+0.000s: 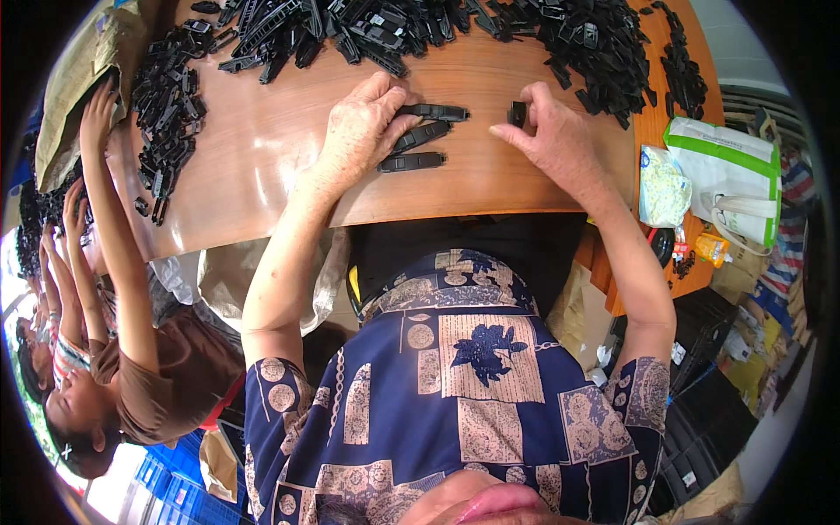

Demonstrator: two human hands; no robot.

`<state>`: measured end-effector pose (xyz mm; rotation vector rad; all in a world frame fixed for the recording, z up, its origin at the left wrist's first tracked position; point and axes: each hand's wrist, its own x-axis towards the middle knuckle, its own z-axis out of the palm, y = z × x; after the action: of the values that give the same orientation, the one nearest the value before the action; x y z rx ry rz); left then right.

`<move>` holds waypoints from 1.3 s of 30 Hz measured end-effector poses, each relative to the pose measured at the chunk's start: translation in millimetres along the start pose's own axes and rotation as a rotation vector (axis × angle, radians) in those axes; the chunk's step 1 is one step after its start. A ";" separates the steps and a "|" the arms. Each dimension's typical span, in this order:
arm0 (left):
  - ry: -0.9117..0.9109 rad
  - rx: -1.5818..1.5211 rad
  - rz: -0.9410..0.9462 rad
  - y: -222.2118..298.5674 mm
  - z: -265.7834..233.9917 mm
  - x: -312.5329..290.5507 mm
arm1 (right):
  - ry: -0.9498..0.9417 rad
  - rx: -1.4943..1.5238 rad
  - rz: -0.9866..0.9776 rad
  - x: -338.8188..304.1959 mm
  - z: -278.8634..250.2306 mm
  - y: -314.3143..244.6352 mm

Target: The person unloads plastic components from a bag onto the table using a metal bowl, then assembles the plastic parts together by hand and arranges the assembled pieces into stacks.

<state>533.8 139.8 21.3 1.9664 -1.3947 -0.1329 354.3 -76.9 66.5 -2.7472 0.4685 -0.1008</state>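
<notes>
Fingers curled, my left hand (367, 127) is over the table and closed on the left end of a long black plastic part (442, 113). Two similar parts lie just below it: a slanted black part (422, 137) near my thumb and a level black part (411, 162) closer to the table's front edge. To the right, my right hand (556, 131) pinches a small black plastic piece (517, 115) between thumb and fingers. The hand partly hides this piece, so its full shape does not show.
Heaps of black parts (376, 31) cover the table's (262, 166) far side, with another pile (171, 122) at left. A co-worker's arm (122, 201) reaches into a brown sack (87, 87). At right stand a white-green bag (726, 166) and an orange pouch (713, 249).
</notes>
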 end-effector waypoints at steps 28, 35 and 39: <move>0.043 -0.050 -0.007 14.0 -1.1 3.1 | -0.248 0.000 -0.345 27.7 -10.6 -30.0; -0.002 -0.044 -0.005 4.8 -0.8 4.0 | -0.172 0.123 -0.377 37.6 13.3 -36.4; 0.027 -0.005 0.033 -1.7 -0.9 7.8 | -0.158 0.125 -0.317 44.8 23.0 -35.6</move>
<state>538.8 133.9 23.3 1.9336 -1.4076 -0.0940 410.5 -52.8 58.0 -2.6563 -0.0179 0.0085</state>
